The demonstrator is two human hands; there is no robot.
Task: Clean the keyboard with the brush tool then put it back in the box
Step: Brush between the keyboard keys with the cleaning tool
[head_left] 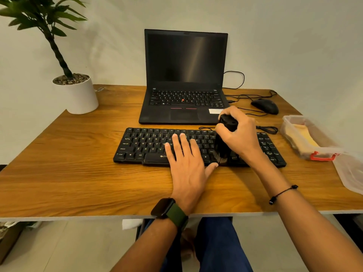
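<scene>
Keyboard: we find the black keyboard (pixel 198 147) lying flat on the wooden desk (pixel 78 163), just in front of the laptop; its middle and right-hand keys are covered by the two hands.
Left hand: the left hand (pixel 186 165) lies flat on the keyboard with fingers straight and spread, thumb along the near edge; it holds nothing. A watch with a green strap (pixel 170 210) sits on that wrist.
Right hand: the right hand (pixel 238 132) is wrapped round the upper body of the brush tool, fingers curled about it.
Brush tool: the black brush tool (pixel 225 138) stands roughly upright over the right half of the keyboard; we see its bristles at the lower end touching the keys. Part of its body is hidden behind the palm.
Box: a clear plastic box (pixel 306 137) with an orange-red latch stands open at the desk's right edge, well apart from the brush; a yellowish item lies inside, which we cannot identify.
Lid: a clear lid (pixel 351 171) rests near the box and is cut off by the right border.
Laptop: the laptop (pixel 184 79) stands open, its screen dark.
Mouse: a black mouse (pixel 265 106) sits to the right of the laptop, with cables trailing beside it.
Plant: a potted plant (pixel 75 93) occupies the far left corner; its leaves are cut off at the top.
</scene>
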